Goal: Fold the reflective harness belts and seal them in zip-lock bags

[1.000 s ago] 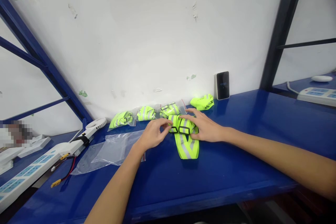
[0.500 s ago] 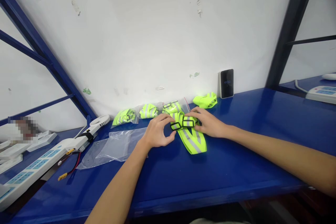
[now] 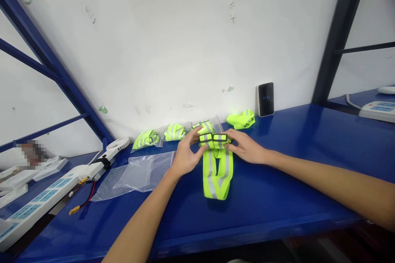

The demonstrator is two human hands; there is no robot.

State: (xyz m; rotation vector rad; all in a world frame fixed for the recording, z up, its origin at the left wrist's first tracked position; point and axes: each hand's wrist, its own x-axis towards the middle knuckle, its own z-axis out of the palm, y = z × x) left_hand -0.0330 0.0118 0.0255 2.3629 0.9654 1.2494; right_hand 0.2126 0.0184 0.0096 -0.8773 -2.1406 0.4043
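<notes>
A neon-yellow reflective strap [image 3: 226, 168] with grey stripes is gathered between my two hands, its loop hanging down onto the blue table. Two black-framed buckles [image 3: 212, 137] sit side by side at its upper end. My left hand [image 3: 187, 152] grips the left buckle end between thumb and fingers. On the other side, my right hand [image 3: 243, 146] pinches the right buckle end. Part of the strap behind the fingers is hidden. Just beyond my hands, a bagged strap [image 3: 205, 125] is partly covered by them.
Bagged yellow straps [image 3: 146, 139] and an unbagged one [image 3: 241, 119] line the wall. Clear plastic bags [image 3: 135, 174] lie left. A black-screened device [image 3: 266, 98] leans at the back. Power strip [image 3: 46, 195], small fan [image 3: 117, 144] and wire connectors [image 3: 83, 201] occupy the left side.
The buckles have come up level and side by side. The strap's loop has swung leftward and hangs straighter toward me. My left fingers have closed onto the left buckle end.
</notes>
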